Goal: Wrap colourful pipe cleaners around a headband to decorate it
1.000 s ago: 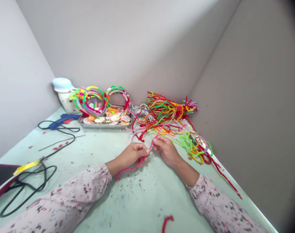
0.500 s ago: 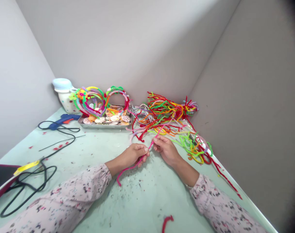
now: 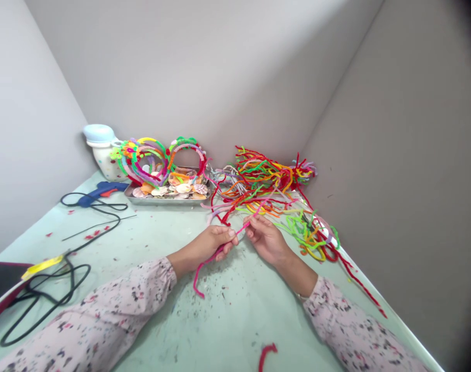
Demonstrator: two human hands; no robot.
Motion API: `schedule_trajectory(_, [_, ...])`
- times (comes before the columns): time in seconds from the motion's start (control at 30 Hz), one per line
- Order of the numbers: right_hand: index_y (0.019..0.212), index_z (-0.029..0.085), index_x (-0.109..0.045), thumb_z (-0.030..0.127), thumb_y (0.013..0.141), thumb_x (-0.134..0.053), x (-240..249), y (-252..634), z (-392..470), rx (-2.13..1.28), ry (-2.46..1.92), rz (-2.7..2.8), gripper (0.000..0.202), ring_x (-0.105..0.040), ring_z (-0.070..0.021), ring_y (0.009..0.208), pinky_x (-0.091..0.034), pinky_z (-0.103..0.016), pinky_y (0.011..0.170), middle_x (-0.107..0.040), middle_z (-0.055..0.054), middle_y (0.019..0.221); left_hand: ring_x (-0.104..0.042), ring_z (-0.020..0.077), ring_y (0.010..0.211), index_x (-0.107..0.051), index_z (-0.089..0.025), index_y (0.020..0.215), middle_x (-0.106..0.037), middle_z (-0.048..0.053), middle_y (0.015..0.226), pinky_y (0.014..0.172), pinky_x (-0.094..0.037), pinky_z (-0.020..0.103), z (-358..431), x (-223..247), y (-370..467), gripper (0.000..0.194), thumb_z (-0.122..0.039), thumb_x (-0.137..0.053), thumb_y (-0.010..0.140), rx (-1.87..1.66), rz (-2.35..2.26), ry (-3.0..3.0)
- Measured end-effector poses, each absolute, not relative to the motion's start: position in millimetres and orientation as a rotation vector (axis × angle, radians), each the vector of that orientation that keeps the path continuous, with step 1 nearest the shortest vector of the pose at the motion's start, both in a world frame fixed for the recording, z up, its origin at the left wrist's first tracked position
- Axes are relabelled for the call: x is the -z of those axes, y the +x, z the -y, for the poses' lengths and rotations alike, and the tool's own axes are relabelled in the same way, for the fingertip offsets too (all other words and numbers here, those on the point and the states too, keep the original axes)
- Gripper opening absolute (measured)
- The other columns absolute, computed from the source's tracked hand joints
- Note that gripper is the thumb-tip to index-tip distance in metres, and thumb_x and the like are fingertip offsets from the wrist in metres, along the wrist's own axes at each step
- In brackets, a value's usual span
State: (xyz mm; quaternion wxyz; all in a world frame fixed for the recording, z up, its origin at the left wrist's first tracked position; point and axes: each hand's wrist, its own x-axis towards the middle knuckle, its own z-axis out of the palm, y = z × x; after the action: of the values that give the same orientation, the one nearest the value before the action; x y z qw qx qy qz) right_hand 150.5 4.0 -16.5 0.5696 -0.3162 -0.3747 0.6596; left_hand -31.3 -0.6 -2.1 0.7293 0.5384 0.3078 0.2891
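A bright pink pipe cleaner (image 3: pixel 198 276) runs through both of my hands above the pale green table. My left hand (image 3: pixel 215 243) pinches it near the middle, and its lower end curves down past my wrist. With thumb and fingertips, my right hand (image 3: pixel 267 238) grips the same pipe cleaner a short way further up. The upper end sticks out beyond the right fingers, toward the heap of coloured pipe cleaners (image 3: pixel 266 173). A short stretch of pink shows between the two hands.
Behind my hands, a metal tray (image 3: pixel 161 201) holds shells, with pipe-cleaner-wrapped headbands (image 3: pixel 144 150) on it. At left lie a blue glue gun (image 3: pixel 99 192) and black cord (image 3: pixel 45 320). A lidded white container (image 3: pixel 105 160) stands behind. A red piece (image 3: pixel 267 354) lies at the front.
The lower end of the pink pipe cleaner has swung a little to the right and curls differently. Both hands keep their pinch, with only slight shifts of the fingers.
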Motion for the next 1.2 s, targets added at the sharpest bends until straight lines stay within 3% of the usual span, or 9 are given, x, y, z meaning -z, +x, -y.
schedule_trajectory(0.3, [0.075, 0.019, -0.062, 0.034, 0.069, -0.075, 17.8, 152.7, -6.2, -1.509, -0.857, 0.968, 0.020, -0.048, -0.0092, 0.054, -0.034, -0.022, 0.048, -0.056, 0.002, 0.065, -0.042, 0.0038, 0.035, -0.057, -0.013, 0.084, -0.050, -0.005, 0.052, 0.036, -0.027, 0.016, 2.3, 6.3, -31.8, 0.033, -0.046, -0.056, 0.081, -0.614, -0.707, 1.253])
schedule_trajectory(0.5, [0.073, 0.019, -0.061, 0.036, 0.071, -0.073, 21.6, 152.2, -8.5, -1.458, -0.894, 0.999, 0.020, -0.046, -0.0092, 0.052, -0.032, -0.022, 0.047, -0.054, 0.003, 0.059, -0.047, 0.0057, 0.040, -0.051, -0.016, 0.092, -0.053, -0.006, 0.057, 0.040, -0.033, 0.017, 3.1, 9.2, -28.2, 0.038, -0.043, -0.069, 0.071, -0.699, -0.731, 1.258])
schedule_trajectory(0.7, [0.071, 0.019, -0.061, 0.036, 0.070, -0.073, 21.1, 151.3, -7.5, -1.448, -0.904, 1.024, 0.021, -0.046, -0.0090, 0.050, -0.031, -0.023, 0.047, -0.055, 0.003, 0.057, -0.045, 0.0056, 0.040, -0.048, -0.017, 0.082, -0.049, -0.008, 0.053, 0.039, -0.030, 0.017, 3.6, 10.6, -27.0, 0.038, -0.042, -0.072, 0.067, -0.728, -0.772, 1.305])
schedule_trajectory(1.2, [0.071, 0.019, -0.062, 0.036, 0.070, -0.073, 20.2, 151.8, -7.1, -1.458, -0.914, 1.036, 0.020, -0.046, -0.0093, 0.051, -0.031, -0.023, 0.048, -0.054, 0.003, 0.058, -0.050, 0.0064, 0.037, -0.050, -0.015, 0.072, -0.056, -0.004, 0.056, 0.039, -0.034, 0.018, 2.0, 9.6, -24.6, 0.035, -0.045, -0.067, 0.070, -0.675, -0.780, 1.237])
